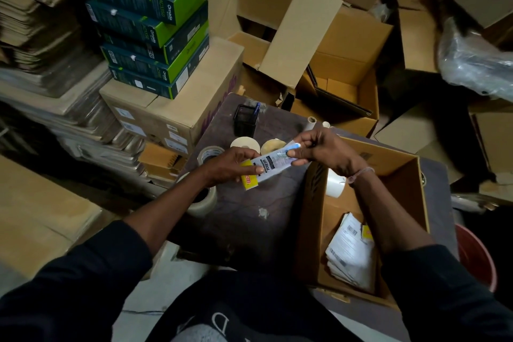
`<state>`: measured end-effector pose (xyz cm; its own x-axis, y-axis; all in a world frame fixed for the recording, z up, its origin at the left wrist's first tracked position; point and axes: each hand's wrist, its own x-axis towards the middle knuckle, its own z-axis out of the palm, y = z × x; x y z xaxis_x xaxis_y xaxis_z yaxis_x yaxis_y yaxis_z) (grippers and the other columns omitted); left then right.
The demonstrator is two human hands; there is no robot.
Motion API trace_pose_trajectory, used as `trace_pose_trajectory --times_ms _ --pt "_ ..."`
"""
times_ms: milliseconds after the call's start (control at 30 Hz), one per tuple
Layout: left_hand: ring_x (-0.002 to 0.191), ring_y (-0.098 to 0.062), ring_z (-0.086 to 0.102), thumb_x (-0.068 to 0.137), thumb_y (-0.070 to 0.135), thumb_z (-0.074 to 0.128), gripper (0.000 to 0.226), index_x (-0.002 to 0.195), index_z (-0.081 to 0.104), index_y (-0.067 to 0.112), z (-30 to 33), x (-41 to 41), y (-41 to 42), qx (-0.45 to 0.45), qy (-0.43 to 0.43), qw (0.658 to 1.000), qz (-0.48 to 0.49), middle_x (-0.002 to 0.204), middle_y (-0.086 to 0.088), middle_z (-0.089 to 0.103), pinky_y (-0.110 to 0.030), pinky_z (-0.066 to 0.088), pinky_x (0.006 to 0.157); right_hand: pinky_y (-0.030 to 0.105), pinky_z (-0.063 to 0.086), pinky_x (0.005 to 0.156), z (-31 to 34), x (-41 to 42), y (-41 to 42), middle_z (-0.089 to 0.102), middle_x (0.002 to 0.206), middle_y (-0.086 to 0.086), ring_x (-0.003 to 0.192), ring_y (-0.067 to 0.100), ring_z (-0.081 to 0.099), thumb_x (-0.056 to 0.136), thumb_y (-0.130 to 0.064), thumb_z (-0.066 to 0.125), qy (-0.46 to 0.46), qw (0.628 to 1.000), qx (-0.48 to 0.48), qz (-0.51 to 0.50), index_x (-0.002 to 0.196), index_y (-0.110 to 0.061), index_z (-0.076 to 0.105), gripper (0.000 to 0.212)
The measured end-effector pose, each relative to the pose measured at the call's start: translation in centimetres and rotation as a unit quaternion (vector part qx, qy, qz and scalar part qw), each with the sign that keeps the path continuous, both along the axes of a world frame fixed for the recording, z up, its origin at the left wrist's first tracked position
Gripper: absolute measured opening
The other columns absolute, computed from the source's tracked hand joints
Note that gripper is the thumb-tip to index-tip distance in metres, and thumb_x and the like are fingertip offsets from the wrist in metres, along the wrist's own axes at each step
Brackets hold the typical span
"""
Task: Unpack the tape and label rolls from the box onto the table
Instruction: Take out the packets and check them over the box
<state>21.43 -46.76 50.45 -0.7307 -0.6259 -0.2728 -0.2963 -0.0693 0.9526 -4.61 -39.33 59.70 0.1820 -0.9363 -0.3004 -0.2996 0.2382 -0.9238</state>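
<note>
- Currently both hands meet over the table (249, 219), just left of the open box (399, 175).
- Left hand (233, 164): fingers curled around the lower end of a small flat packet (266, 168), white with a yellow end, printed "TOTEM". Contents cannot be read from here.
- Right hand (324, 151): thumb and fingertips pinching the packet's upper end, near a blue mark. Packet held clear of the table, tilted up to the right.
- Already on the table: two clear tape rolls, one (208, 153) just behind the left hand, one (204, 204) under the left forearm; two label rolls (244, 144) (273, 145) lying flat behind the packet; a black mesh pen holder (245, 120) farther back.
- In the box: one white roll (334, 183) against the left wall under the right wrist, plus a stack of printed paper slips (349, 255). Judged: unpacking partly done, at least that roll remains.
- Risk: left forearm sits very close over the near tape roll, which lies by the table edge; a sweep could knock it to the floor.
- Risk: free table area is small and crowded; the next roll set down carelessly could roll off or topple the pen holder.
- Risk: dim light, so the white roll may be missed beneath the wrist.
</note>
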Motion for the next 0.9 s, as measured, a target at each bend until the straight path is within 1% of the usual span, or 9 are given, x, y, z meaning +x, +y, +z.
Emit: trace_pose_trajectory --times_ms 133,200,267,333,433,500,567,700,900 --pt "0.082 -0.011 0.068 0.089 0.027 0.076 0.024 0.109 0.075 0.014 0.1 0.2 -0.2 -0.004 -0.002 1.000 0.005 0.103 -0.003 0.076 -0.026 0.049 0.060 0.028 0.062 0.078 -0.1 0.0 0.2 0.073 0.107 0.023 0.102 0.030 0.072 0.086 0.000 0.069 -0.019 1.000 -0.003 -0.022 0.108 0.012 0.066 0.026" --pt "0.093 -0.015 0.072 0.087 0.030 0.078 0.025 0.107 0.076 0.016 0.0 0.5 -0.4 -0.001 0.004 1.000 0.012 0.115 -0.007 0.074 -0.027 0.052 0.064 0.028 0.062 0.078 0.1 -0.2 0.3 0.072 0.107 0.023 0.102 0.031 0.072 0.085 0.000 0.069 -0.031 0.999 -0.001 -0.026 0.107 0.011 0.066 0.025" --pt "0.108 -0.025 0.071 0.082 0.033 0.079 0.027 0.104 0.077 0.018 0.0 0.9 -0.7 0.012 0.014 1.000 0.020 0.124 -0.013 0.071 -0.034 0.057 0.076 0.030 0.062 0.079 0.2 -0.3 0.3 0.072 0.108 0.024 0.104 0.032 0.071 0.085 0.000 0.070 -0.046 0.999 0.003 -0.029 0.108 0.013 0.065 0.027" --pt "0.105 -0.023 0.071 0.081 0.031 0.081 0.026 0.102 0.077 0.016 0.1 1.1 -0.9 0.022 0.031 0.999 0.018 0.117 -0.015 0.073 -0.040 0.056 0.088 0.031 0.062 0.080 0.2 -0.3 0.3 0.072 0.107 0.024 0.104 0.034 0.070 0.085 -0.003 0.070 -0.054 0.998 0.006 -0.031 0.109 0.015 0.065 0.030" --pt "0.100 -0.020 0.069 0.075 0.035 0.085 0.043 0.107 0.074 0.008 0.1 1.2 -0.9 0.034 0.051 0.998 0.019 0.111 -0.014 0.075 -0.039 0.056 0.091 0.029 0.061 0.079 0.3 0.2 0.3 0.072 0.105 0.024 0.103 0.037 0.070 0.090 -0.011 0.068 -0.057 0.997 0.013 -0.041 0.107 0.013 0.067 0.030" --pt "0.102 -0.021 0.069 0.076 0.031 0.083 0.047 0.113 0.072 0.005 0.0 1.3 -0.9 0.043 0.055 0.997 0.017 0.114 -0.014 0.074 -0.040 0.056 0.094 0.025 0.062 0.077 0.4 0.3 0.4 0.071 0.106 0.026 0.104 0.037 0.069 0.093 -0.012 0.064 -0.065 0.997 0.017 -0.047 0.107 0.013 0.066 0.028" --pt "0.105 -0.021 0.069 0.086 0.018 0.079 0.039 0.119 0.069 0.000 -0.2 1.5 -1.0 0.048 0.053 0.997 0.004 0.121 -0.018 0.071 -0.040 0.056 0.096 0.023 0.061 0.076 0.4 0.3 0.4 0.069 0.108 0.029 0.103 0.036 0.069 0.095 -0.009 0.061 -0.077 0.996 0.016 -0.051 0.109 0.015 0.065 0.028" --pt "0.110 -0.020 0.066 0.091 0.008 0.070 0.034 0.123 0.065 -0.003 -0.1 1.9 -1.0 0.075 0.070 0.995 0.005 0.135 -0.022 0.062 -0.030 0.058 0.090 0.021 0.061 0.077 0.4 0.3 0.4 0.069 0.109 0.026 0.101 0.029 0.071 0.097 -0.007 0.057 -0.097 0.994 0.027 -0.049 0.112 0.011 0.064 0.025" --pt "0.102 -0.033 0.071 0.096 0.004 0.059 0.030 0.126 0.063 0.006 -0.2 2.2 -0.3 0.184 0.117 0.976 -0.003 0.118 -0.014 0.071 -0.047 0.056 0.093 0.020 0.060 0.080 0.4 0.7 0.3 0.070 0.112 0.021 0.105 0.027 0.071 0.099 -0.006 0.052 -0.083 0.996 0.018 -0.032 0.119 0.011 0.062 0.028"
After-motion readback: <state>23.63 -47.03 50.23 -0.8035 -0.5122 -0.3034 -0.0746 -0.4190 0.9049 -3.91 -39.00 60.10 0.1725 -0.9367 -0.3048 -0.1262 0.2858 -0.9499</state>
